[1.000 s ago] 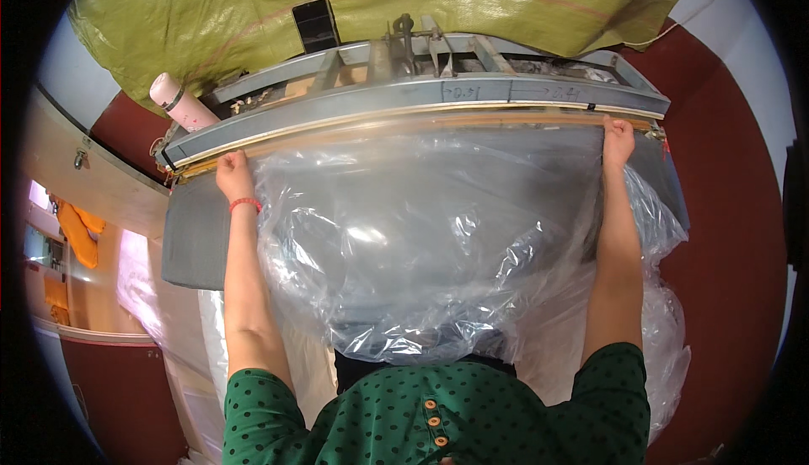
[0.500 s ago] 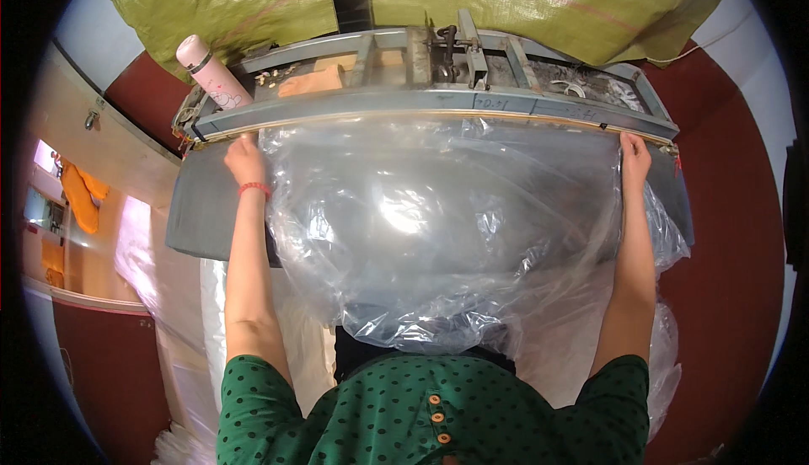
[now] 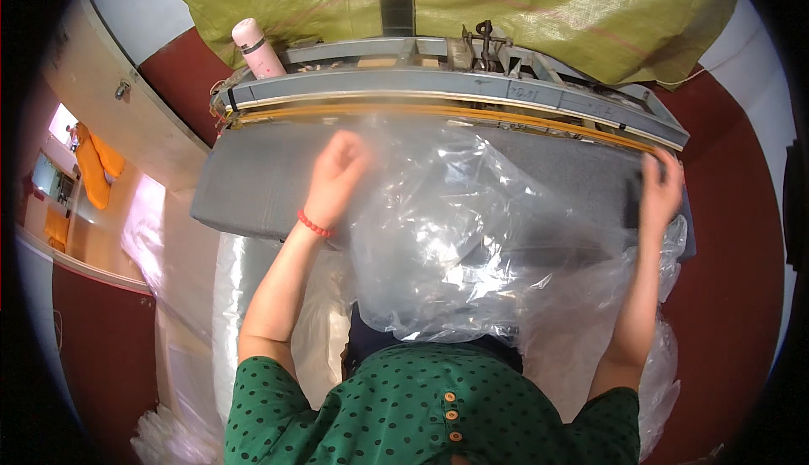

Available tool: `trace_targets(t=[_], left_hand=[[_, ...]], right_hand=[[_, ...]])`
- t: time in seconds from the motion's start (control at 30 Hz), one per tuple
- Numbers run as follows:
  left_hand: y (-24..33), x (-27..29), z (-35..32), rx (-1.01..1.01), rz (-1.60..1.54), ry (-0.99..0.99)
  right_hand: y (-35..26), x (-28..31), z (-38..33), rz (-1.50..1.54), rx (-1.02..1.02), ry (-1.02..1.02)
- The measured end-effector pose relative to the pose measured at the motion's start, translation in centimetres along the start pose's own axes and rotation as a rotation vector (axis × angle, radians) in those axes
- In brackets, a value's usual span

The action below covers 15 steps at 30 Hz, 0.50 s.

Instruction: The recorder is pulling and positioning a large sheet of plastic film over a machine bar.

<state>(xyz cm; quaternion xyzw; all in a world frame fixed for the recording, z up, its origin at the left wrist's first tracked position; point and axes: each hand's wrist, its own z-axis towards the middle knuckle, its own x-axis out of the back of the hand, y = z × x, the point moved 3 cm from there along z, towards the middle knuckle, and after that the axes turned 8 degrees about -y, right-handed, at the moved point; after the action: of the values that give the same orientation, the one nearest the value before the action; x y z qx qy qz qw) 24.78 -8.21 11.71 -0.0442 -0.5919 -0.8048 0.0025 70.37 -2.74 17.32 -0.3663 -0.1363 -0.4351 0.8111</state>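
A loose sheet of clear plastic film (image 3: 455, 221) lies crumpled over the grey padded ledge (image 3: 261, 174) and hangs toward my lap. My left hand (image 3: 337, 174), blurred, has its fingers curled at the film's upper left edge, above the ledge. On the far right, my right hand (image 3: 662, 183) is raised near the end of the long metal bar (image 3: 379, 86), fingers loosely bent and apart, with no film visible in them. Between bar and ledge runs an orange-yellow strip (image 3: 421, 111), with a narrow dark gap above it.
Behind the bar is a metal frame with a black clamp-like fitting (image 3: 484, 44). A pink bottle (image 3: 257, 48) stands at its left end, and a dark phone (image 3: 398, 14) leans on yellow-green sheeting (image 3: 539, 10). More clear film (image 3: 232, 296) hangs below the ledge. A door (image 3: 126, 86) is at left.
My left hand has moved right and nearer to me, and the film's left side has bunched inward. My right hand has let go of the film's edge. A gap now shows under the bar.
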Motion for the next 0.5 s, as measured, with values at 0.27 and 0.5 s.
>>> trace_targets(t=[0.27, 0.5], left_hand=[[3.5, -2.5, -2.7, -0.118, 0.231, -0.054], [-1.9, -0.7, -11.5, 0.433, 0.08, -0.824]], right_hand=[[-24.2, -14.0, -2.4, 0.875, 0.508, -0.831], [-15.2, -15.1, 0.6, 0.871, -0.215, -0.737]])
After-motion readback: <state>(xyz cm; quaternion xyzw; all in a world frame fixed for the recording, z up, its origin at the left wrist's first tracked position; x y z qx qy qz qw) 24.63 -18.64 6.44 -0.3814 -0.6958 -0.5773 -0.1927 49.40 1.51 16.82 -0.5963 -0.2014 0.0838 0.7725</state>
